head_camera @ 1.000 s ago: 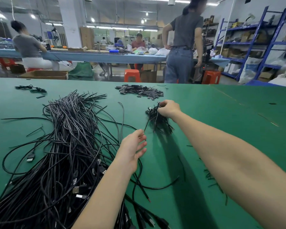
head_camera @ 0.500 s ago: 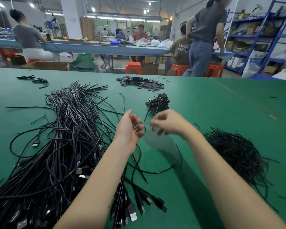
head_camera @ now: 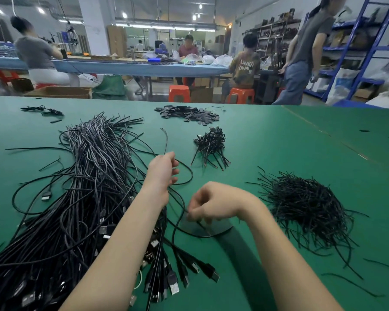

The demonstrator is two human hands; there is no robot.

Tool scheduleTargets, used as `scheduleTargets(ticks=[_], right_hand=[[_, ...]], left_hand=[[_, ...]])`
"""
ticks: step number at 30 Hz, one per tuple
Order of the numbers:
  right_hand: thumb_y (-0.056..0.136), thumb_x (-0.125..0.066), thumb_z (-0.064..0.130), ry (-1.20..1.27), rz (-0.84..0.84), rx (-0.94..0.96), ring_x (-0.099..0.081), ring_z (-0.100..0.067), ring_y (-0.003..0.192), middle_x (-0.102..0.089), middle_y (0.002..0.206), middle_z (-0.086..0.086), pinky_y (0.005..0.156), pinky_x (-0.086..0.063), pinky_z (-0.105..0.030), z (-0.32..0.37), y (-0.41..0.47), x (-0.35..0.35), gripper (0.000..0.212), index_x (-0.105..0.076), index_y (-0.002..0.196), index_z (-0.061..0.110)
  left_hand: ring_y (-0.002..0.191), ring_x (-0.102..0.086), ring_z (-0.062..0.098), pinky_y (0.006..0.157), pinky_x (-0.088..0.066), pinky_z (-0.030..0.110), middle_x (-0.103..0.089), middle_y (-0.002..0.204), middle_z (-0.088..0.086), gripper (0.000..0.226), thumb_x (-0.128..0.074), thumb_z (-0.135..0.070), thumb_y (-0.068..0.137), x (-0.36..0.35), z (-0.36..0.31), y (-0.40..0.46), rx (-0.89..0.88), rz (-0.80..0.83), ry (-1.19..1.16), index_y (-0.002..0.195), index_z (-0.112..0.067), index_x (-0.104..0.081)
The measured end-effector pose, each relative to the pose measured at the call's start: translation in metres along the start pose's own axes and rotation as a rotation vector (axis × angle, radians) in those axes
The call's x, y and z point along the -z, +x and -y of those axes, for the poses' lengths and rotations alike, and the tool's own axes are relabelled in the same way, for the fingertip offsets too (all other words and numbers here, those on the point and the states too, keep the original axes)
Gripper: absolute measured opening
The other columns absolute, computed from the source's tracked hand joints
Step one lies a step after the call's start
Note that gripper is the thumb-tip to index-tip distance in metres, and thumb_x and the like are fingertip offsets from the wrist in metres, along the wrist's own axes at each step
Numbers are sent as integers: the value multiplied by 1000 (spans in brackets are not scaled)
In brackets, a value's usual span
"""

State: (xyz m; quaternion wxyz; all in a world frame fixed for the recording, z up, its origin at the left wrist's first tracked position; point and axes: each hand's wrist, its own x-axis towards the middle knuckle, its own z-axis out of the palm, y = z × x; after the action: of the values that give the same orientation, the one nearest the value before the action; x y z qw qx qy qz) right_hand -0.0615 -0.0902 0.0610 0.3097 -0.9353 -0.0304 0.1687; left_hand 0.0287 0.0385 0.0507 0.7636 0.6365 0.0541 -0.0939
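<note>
1. The left hand (head_camera: 162, 173) hangs over the middle of the green surface (head_camera: 279, 142), seen from the back. Its fingers are curled round a single black cable (head_camera: 190, 176).
2. The cable loops out from the left hand toward the right edge. It bends back under that hand and runs toward the near edge, where it curves round below the right hand (head_camera: 213, 205).
3. The right hand is just beside the left wrist, on the side nearer the near edge. Its fingers are curled downward and the fingertips (head_camera: 197, 217) pinch the cable. They are blurred, so I cannot tell whether they hold anything else.
4. The cable lies partly on the surface and is partly lifted between the two hands, at the right flank of the cable pile (head_camera: 76, 198).
5. That pile stretches from the near left corner toward the far edge. Its plugs (head_camera: 173, 286) fan out by the near edge, under the left forearm.
6. A small bundle (head_camera: 211, 144) of short black leads sits beyond the hands, toward the far edge and apart from them.
7. A loose heap of thin black ties (head_camera: 305, 207) lies to the right of the right hand, near it but not touching.
8. A heap of flat black pieces (head_camera: 189, 113) sits at the far edge, behind the bundle.
</note>
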Motion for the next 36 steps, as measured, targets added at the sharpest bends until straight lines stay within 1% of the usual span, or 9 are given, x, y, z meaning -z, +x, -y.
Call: scheduleTargets(ticks=[3, 8, 13, 16, 19, 23, 26, 31, 36], right_hand=[[93, -71, 25, 329, -17, 131, -56, -10, 59, -72, 76, 5, 48, -41, -18, -13, -18, 23, 9, -74, 86, 20], [95, -67, 23, 701, -139, 283, -42, -9, 54, -58, 68, 4, 47, -30, -16, -28, -26, 38, 11, -72, 86, 18], [87, -73, 29, 1025, -17, 600, -37, -7, 52, -50, 62, 7, 47, -31, -15, -38, -39, 55, 11, -70, 86, 18], [81, -78, 36, 1003, 37, 584, -43, -11, 55, -51, 63, 4, 50, -34, -19, -48, -48, 59, 20, -68, 83, 18], [91, -69, 31, 731, -153, 257, -53, -17, 61, -60, 70, -2, 57, -46, -22, -60, -44, 57, 15, -69, 81, 20], [94, -68, 37, 344, -372, -221, -69, -14, 87, -72, 111, -2, 83, -57, -34, -66, -29, 45, 28, -61, 116, 21], [77, -84, 48, 127, -252, -141, -63, -11, 109, -57, 128, 7, 100, -50, -35, -53, -24, 34, 67, -52, 135, 36], [84, -67, 17, 452, -241, 171, -70, -12, 78, -71, 93, -3, 70, -62, -32, -18, -9, 15, 17, -68, 100, 11], [109, -43, 19, 934, -358, 219, -71, -18, 70, -74, 77, -9, 66, -61, -30, -10, -10, 21, 34, -66, 92, -2]], left_hand=[[99, -51, 19, 96, -47, 41, -56, 110, 3, 24, -53, -22, 97, 1, 6, 2, -13, -149, 49, 119, -12, -54], [108, -52, 18, 87, -40, 34, -54, 122, 2, 13, -47, -22, 99, -1, 8, -2, -243, -219, 207, 108, -22, -55], [114, -51, 17, 99, -40, 36, -54, 124, 0, 29, -41, -42, 103, -2, 10, -6, -338, -102, 435, 101, -24, -64], [78, -62, 15, 69, -41, 25, -70, 76, -4, 65, -30, -45, 106, -8, 11, -15, -404, -33, 493, 53, -25, -61], [45, -40, 15, 56, -28, 29, -38, 41, -9, 76, -25, -46, 107, -15, 7, -23, -470, 0, 490, 37, -22, -38], [39, -20, 9, 40, -18, 23, -24, 48, -12, 53, -24, -57, 104, -22, -15, -34, -278, 162, 151, 62, -25, -32], [45, -20, 7, 36, -19, 17, -26, 59, -9, 43, -32, -51, 105, -36, -26, -47, -174, 385, -12, 74, -21, -35], [56, -37, 10, 48, -31, 19, -41, 73, 0, 21, -39, -22, 107, -56, -30, -76, -157, 620, -168, 95, -8, -49], [73, -54, 3, 69, -42, 21, -59, 77, -9, 50, -37, -54, 102, -43, -27, -66, -880, 119, 503, 80, -17, -62]])
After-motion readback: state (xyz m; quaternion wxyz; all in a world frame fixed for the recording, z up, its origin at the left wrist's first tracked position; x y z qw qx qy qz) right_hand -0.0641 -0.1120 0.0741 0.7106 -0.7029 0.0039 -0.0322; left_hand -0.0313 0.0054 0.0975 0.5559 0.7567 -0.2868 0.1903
